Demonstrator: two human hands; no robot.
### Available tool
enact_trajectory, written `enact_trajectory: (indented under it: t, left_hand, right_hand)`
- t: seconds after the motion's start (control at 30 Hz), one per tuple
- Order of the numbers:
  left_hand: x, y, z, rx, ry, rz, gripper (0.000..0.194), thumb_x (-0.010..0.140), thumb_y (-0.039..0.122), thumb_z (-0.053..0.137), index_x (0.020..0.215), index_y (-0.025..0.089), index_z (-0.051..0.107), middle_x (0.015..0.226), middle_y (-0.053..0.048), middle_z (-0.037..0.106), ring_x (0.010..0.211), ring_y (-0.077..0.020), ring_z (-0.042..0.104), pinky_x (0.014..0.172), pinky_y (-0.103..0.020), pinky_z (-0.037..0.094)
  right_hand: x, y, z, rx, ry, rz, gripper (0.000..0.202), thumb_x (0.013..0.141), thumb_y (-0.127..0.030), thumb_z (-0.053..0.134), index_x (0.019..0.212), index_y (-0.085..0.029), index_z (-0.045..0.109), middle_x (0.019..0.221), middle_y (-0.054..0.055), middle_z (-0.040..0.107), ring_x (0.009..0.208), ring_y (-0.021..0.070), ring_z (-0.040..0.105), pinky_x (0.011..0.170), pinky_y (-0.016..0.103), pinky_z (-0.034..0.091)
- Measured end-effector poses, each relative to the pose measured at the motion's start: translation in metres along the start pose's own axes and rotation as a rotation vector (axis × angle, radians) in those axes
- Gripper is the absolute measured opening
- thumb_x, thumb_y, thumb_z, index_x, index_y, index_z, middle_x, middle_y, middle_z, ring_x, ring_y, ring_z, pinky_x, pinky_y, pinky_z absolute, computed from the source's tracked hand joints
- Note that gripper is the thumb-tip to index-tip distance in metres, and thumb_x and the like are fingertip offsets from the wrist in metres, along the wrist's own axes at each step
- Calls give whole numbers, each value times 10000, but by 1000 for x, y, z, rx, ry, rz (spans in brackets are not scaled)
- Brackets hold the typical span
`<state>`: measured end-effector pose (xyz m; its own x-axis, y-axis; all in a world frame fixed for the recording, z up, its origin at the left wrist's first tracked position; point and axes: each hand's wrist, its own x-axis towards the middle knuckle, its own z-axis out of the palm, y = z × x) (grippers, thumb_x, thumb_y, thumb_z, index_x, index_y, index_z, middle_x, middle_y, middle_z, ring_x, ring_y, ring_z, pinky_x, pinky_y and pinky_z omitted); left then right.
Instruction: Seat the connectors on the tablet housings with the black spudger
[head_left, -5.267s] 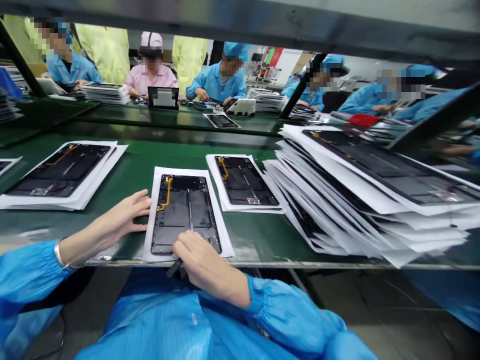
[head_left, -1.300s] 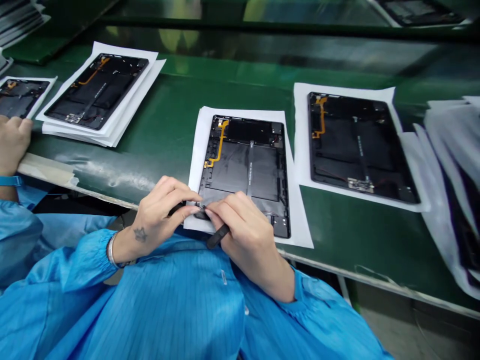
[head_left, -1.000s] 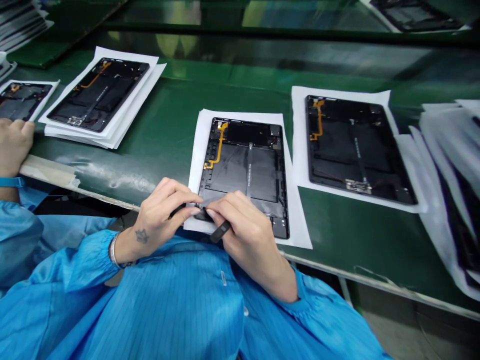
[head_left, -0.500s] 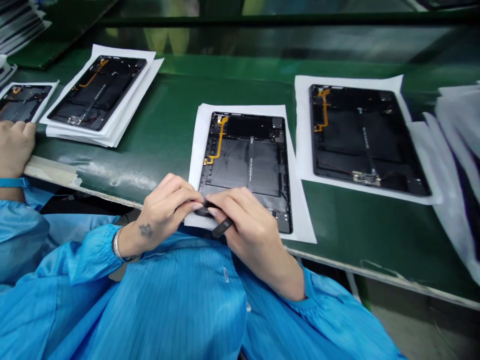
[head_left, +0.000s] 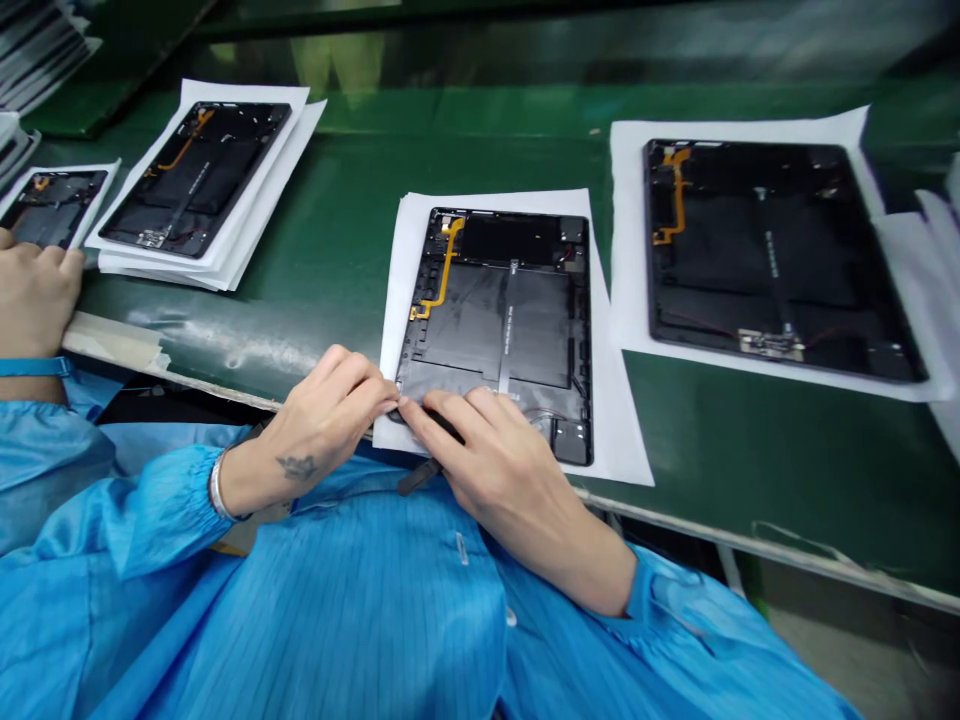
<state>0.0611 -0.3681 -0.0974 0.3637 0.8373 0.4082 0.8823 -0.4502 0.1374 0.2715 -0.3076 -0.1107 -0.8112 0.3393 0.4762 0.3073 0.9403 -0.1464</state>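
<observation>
An opened tablet lies on white sheets in front of me, its dark inside and an orange flex cable facing up. At its near left corner, my left hand is closed in a pinch; whatever is between the fingertips is too small to make out. Close beside it, my right hand rests over the tablet's near edge, its index fingertip at the same corner. A slim black hand tool is tucked in my right hand, its flat end sticking out below the palm and its tip hidden.
Another opened tablet lies on white paper to the right. To the left, one more tablet sits on stacked sheets. Beyond it, a co-worker's hand touches a further tablet. The green bench has a worn front edge.
My right index finger has straightened toward the corner, and the tool has swung so its flat end points lower and further left. My left hand keeps its pinch there. The view has shifted slightly.
</observation>
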Motion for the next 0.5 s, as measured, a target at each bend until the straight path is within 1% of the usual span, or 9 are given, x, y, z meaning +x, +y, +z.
enact_trajectory:
  t: [0.13, 0.2, 0.3, 0.33, 0.43, 0.5]
  left_hand:
    - [0, -4, -2, 32, -33, 52, 68, 976, 125, 564, 990, 119, 630, 898, -69, 625, 832, -189, 519, 725, -313, 482]
    - [-3, -5, -2, 25, 9, 46, 82, 961, 114, 587, 1025, 111, 640, 926, -73, 637, 853, -186, 530, 757, -314, 499]
    - [-12, -5, 1, -14, 100, 17, 173, 945, 96, 611, 1116, 93, 641, 997, -93, 665, 919, -189, 568, 851, -333, 523]
    - [-15, -5, 2, -26, 113, 17, 210, 942, 85, 611, 1151, 86, 636, 1029, -104, 672, 952, -196, 580, 880, -344, 527]
    - [-23, -3, 3, -44, 101, 40, 286, 950, 57, 578, 1233, 78, 614, 1111, -127, 678, 1037, -220, 591, 927, -373, 541]
    - [-26, -2, 3, -30, 83, 64, 304, 964, 55, 542, 1259, 82, 606, 1132, -133, 682, 1058, -228, 596, 937, -386, 555]
  right_hand:
    - [3, -3, 0, -73, -9, -4, 294, 1015, -120, 427, 1187, -53, 657, 976, 98, 699, 782, 210, 476, 664, 362, 372]
    - [3, -3, 1, -91, -7, -10, 296, 1016, -123, 422, 1186, -57, 656, 971, 97, 701, 779, 214, 476, 662, 364, 370]
    - [2, -2, 3, -92, 0, -29, 308, 1017, -123, 407, 1202, -65, 647, 1000, 98, 705, 794, 219, 476, 681, 364, 380]
    - [2, -2, 3, -92, 1, -35, 307, 1014, -123, 411, 1206, -65, 644, 1013, 99, 706, 798, 220, 475, 688, 365, 383]
    - [1, -1, 4, -96, -6, -50, 288, 1001, -133, 459, 1213, -60, 641, 1040, 100, 708, 806, 221, 475, 686, 366, 380]
    - [2, -1, 4, -94, -16, -48, 279, 1004, -145, 472, 1208, -62, 644, 1045, 97, 711, 805, 217, 476, 680, 364, 376]
